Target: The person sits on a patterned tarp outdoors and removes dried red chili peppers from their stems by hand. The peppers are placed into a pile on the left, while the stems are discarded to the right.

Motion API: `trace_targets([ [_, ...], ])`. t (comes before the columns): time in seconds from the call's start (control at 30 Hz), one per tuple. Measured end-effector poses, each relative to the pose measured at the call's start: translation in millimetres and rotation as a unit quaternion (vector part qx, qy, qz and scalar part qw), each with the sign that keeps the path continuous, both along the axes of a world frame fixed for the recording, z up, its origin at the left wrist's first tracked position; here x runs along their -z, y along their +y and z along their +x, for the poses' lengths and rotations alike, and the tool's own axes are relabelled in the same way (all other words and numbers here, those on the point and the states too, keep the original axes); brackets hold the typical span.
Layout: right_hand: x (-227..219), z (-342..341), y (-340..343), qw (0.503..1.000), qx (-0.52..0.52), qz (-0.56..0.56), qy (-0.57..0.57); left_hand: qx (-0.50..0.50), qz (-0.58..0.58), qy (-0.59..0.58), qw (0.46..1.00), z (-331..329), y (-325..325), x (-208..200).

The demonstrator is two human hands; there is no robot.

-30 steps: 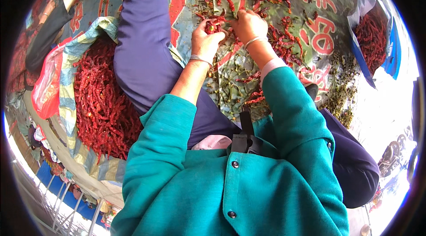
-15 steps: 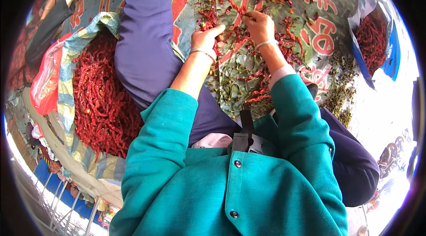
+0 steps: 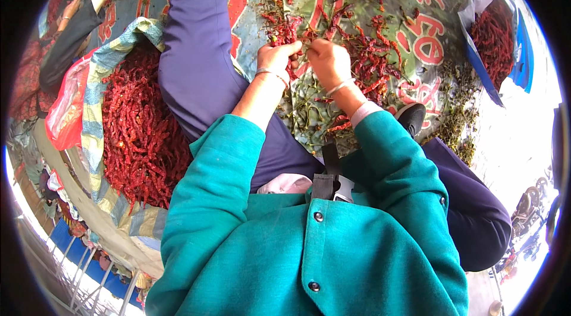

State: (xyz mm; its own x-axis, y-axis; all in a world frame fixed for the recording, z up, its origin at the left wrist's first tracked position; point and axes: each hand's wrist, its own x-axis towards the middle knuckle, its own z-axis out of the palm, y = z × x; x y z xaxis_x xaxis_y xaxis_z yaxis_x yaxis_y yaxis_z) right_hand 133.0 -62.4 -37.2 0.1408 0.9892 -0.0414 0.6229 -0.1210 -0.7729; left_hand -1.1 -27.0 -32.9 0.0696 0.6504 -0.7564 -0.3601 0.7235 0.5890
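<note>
**Red chilies (image 3: pixel 288 28) in left hand (image 3: pixel 276 59)**

The bunch juts beyond that hand's closed fingers. Just beside, the right hand (image 3: pixel 330 65) pinches its fingertips together, on what I cannot tell. Farther left, 1 striped sack (image 3: pixel 93 118) holds more chilies (image 3: pixel 138 137).

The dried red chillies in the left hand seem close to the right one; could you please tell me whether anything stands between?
Nothing visible blocks the way: the right hand is close beside the chillies, which show just beyond the left hand. The left thumb lies near the right fingertips; whether they touch is unclear.
</note>
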Motion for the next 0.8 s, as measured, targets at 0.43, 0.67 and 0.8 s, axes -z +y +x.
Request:
trace_targets([
  [0.43,20,48,64,0.965,-0.217,0.055,0.133,0.085,0.041,-0.192,0.977,-4,6,-36],
  [0.67,-13,41,17,0.713,-0.063,-0.255,0.650,0.021,0.006,-0.417,0.909,-25,8,-53],
  [0.8,-18,36,3,0.637,-0.040,-0.253,0.727,-0.040,0.057,-0.506,0.860,-38,5,-68],
])
